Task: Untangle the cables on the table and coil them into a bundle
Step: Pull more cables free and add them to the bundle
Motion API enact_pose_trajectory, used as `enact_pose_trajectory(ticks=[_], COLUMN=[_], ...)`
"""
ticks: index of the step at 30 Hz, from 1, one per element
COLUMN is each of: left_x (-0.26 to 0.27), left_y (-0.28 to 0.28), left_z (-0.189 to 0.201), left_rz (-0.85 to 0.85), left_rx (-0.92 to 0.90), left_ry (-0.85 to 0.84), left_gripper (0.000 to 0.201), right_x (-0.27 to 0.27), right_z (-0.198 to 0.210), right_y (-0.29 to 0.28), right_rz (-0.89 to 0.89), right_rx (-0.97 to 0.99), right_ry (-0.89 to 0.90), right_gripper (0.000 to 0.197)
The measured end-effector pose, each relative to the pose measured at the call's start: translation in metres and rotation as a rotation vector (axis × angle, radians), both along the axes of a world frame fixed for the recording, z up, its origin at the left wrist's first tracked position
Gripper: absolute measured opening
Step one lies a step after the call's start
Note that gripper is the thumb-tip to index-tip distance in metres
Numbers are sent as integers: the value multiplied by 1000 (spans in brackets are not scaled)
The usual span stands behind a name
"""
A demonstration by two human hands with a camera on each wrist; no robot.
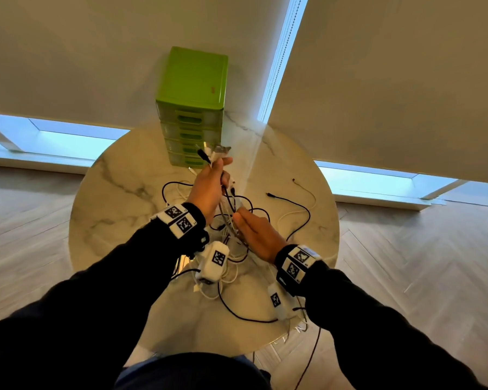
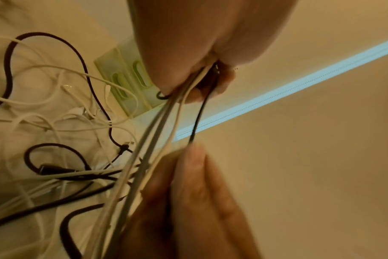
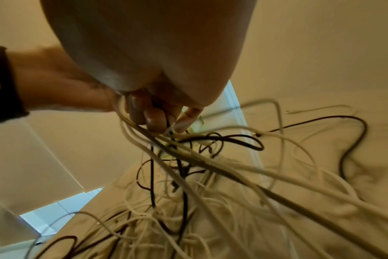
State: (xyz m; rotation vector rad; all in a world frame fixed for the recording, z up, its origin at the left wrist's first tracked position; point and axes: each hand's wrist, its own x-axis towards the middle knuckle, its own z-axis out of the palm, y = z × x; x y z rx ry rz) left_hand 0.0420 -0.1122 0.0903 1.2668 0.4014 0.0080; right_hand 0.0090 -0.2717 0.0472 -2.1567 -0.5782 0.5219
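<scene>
A tangle of black and white cables (image 1: 298, 204) lies spread over a round marble table (image 1: 119, 192). My left hand (image 1: 209, 184) is raised above it and grips a bundle of cable ends, whose plugs (image 1: 209, 153) stick up past the fingers. The held strands (image 2: 157, 133) run taut and downward from the left hand (image 2: 188, 43). My right hand (image 1: 254, 229) sits just below, its fingers (image 2: 188, 184) straight and laid against those strands. The right wrist view shows the loose tangle (image 3: 188, 175) beneath the right hand (image 3: 144, 43).
A green plastic drawer unit (image 1: 192, 108) stands at the table's far edge, right behind my left hand. Loose cable ends (image 1: 271, 195) reach toward the table's right side. One dark cable (image 1: 310, 358) hangs off the near edge to the wooden floor.
</scene>
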Motion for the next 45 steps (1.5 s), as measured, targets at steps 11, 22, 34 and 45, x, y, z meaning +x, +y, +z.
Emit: enact_pose_trajectory(ticks=[11,22,34,45], left_x=[9,-30,-20,-12], left_y=[46,-5,-1,36], left_z=[24,-8,-12,28], left_rz=[32,-215,-201,120], left_rx=[-1,281,220,-123], left_ry=[-57,104,165,29], left_gripper=[35,51,30,33], right_x=[29,39,18,4], right_z=[-32,51,49,1], right_y=[-70,6,6,-40], right_rz=[-19,-93,86,-15], right_rx=[-358,-81,-17,-92], right_ry=[25,-131,-45,59], right_gripper=[32,35,15,33])
